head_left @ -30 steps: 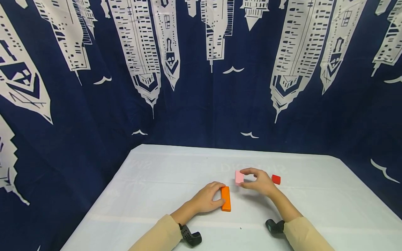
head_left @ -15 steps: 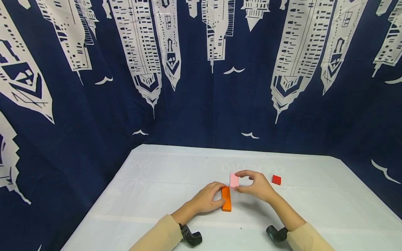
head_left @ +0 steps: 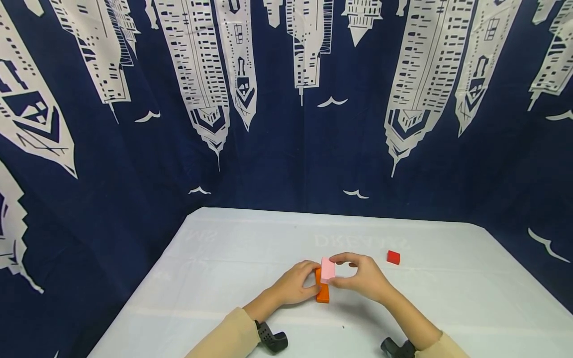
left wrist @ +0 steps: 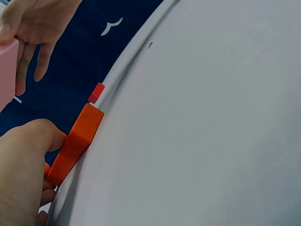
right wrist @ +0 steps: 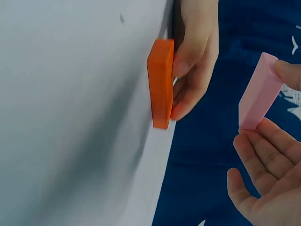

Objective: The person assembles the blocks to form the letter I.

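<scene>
An orange rectangular block (head_left: pixel 323 294) lies lengthwise on the white table. My left hand (head_left: pixel 293 284) holds it from the left side, thumb near one end and fingers at the other, as the left wrist view of the orange block (left wrist: pixel 77 143) also shows. My right hand (head_left: pixel 363 278) pinches a pink block (head_left: pixel 328 270) between thumb and fingertips. In the right wrist view the pink block (right wrist: pixel 261 92) is raised off the table, apart from the orange block (right wrist: pixel 161 84). From the head view, the pink block covers part of the orange one.
A small red block (head_left: pixel 393 257) sits on the white table (head_left: pixel 188 293), beyond and to the right of my right hand. Behind the table hangs a dark blue curtain (head_left: pixel 277 164) printed with white buildings. Black wrist devices (head_left: pixel 273 339) are worn on both forearms.
My right hand has carried the pink block left and nearer to me, from right of the orange block's far end to over it. My left hand and the orange block have stayed in place.
</scene>
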Available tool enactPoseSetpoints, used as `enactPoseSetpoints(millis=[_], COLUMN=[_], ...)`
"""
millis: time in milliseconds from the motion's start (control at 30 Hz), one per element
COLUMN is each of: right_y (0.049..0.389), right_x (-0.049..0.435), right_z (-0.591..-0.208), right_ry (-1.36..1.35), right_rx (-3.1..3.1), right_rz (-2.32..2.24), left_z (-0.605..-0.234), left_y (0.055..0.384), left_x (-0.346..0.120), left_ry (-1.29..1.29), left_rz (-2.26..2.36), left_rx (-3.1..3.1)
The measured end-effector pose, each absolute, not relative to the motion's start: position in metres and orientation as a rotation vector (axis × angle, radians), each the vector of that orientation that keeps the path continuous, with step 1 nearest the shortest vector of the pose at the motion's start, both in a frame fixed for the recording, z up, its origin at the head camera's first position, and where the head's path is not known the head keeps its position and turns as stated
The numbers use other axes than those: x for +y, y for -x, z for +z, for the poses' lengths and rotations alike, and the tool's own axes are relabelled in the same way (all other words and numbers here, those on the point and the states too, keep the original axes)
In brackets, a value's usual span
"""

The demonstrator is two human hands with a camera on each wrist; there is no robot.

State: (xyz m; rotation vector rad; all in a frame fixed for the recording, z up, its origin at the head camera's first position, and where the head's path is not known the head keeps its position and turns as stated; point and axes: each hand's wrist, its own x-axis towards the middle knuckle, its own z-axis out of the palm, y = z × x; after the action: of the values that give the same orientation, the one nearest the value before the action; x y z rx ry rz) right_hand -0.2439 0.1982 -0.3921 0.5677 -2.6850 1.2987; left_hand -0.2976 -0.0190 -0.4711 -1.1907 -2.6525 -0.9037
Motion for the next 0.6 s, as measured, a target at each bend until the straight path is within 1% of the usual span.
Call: enactPoseSetpoints(millis=[333,600], right_y=[0.222,0.21], right_x=[0.193,0.192], right_z=[-0.394,-0.404], right_ry=[-0.561,-0.641], right_rx=[-2.749,-2.783], right_rz=[1.306,1.302], left_z=[-0.469,-0.469], left_y=[0.297,0.297], left_x=[-0.018,-0.019], left_ry=[1.197,1.198], left_rz=[-0.871,-0.865], left_rx=[-2.629,-2.626])
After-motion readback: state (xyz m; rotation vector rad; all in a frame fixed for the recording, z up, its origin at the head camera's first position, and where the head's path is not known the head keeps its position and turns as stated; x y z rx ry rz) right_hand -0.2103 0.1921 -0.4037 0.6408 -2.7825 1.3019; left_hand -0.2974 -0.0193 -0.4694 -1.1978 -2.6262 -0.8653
